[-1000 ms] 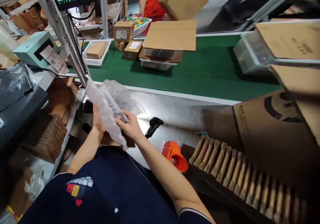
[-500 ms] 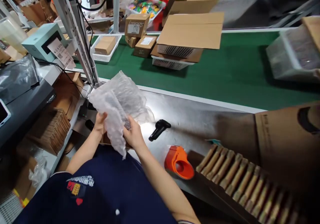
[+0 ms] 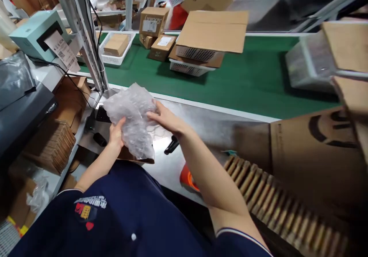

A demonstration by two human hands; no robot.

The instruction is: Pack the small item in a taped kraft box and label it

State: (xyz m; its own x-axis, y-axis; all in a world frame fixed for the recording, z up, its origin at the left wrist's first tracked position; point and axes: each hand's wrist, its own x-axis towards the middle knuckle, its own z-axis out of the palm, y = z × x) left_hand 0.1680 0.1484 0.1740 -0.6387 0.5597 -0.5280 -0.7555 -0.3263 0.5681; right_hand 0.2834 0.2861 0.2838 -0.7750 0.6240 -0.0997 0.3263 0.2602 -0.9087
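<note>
Two hands hold a bubble-wrap bundle (image 3: 132, 121) above the steel worktop (image 3: 207, 128): the left hand (image 3: 116, 134) grips its lower edge, the right hand (image 3: 163, 117) lies flat-fingered on its side. Beyond runs a green conveyor belt (image 3: 253, 84) carrying cardboard boxes (image 3: 211, 31) and white baskets (image 3: 115, 59).

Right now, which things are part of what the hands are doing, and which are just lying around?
In hand:
- left hand, grip on the clear crumpled bubble-wrap bundle
- right hand, fingers flat on the same bundle

Lying about:
- black handheld scanner on the steel bench
- orange tape dispenser, partly hidden by the forearm
- pale green label printer
- cardboard boxes on the green conveyor belt
</note>
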